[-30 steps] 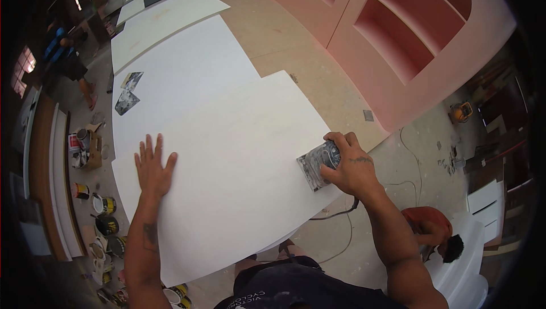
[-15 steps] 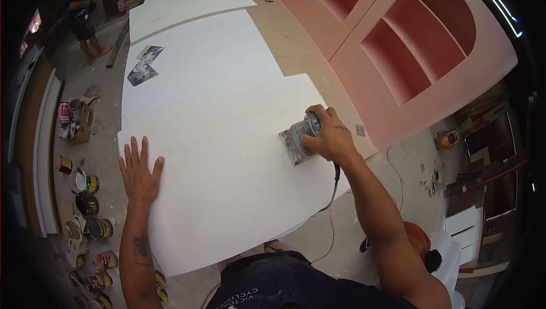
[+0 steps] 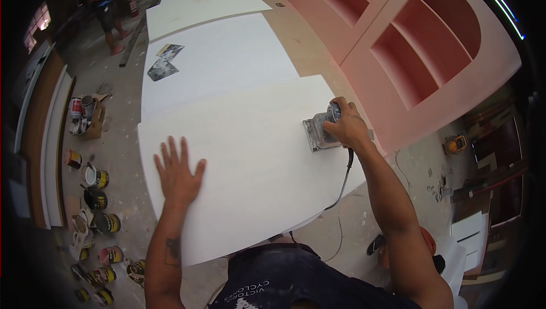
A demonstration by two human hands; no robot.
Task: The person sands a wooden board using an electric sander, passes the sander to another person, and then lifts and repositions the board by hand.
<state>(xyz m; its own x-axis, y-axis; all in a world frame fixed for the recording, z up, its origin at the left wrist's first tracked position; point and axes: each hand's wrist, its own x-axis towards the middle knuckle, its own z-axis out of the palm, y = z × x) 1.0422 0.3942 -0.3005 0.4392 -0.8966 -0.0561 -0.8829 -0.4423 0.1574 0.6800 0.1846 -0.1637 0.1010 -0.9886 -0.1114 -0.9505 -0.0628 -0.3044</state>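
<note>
A white panel [image 3: 244,178] lies flat in front of me, its near edge close to my body. My right hand [image 3: 348,124] is wrapped round the top of a dusty grey electric sander [image 3: 319,133], whose square pad rests on the panel near its right edge. From the sander a dark cord [image 3: 344,184] runs back over the panel's edge. My left hand [image 3: 178,175] lies flat on the left part of the panel, fingers spread, with nothing in it. Farther off, pieces of worn sandpaper [image 3: 163,69] lie on another white panel [image 3: 222,53].
Pink cabinets with arched shelves [image 3: 432,42] stand at the right. Several paint cans [image 3: 107,224] and a cardboard box [image 3: 95,121] sit on the floor at left. A yellow power tool [image 3: 455,144] lies at right. Another person [image 3: 105,13] stands far left.
My left hand has shifted inward on the panel, away from its left edge. The sander in my right hand has moved toward the panel's right edge. The whole view has shifted somewhat.
</note>
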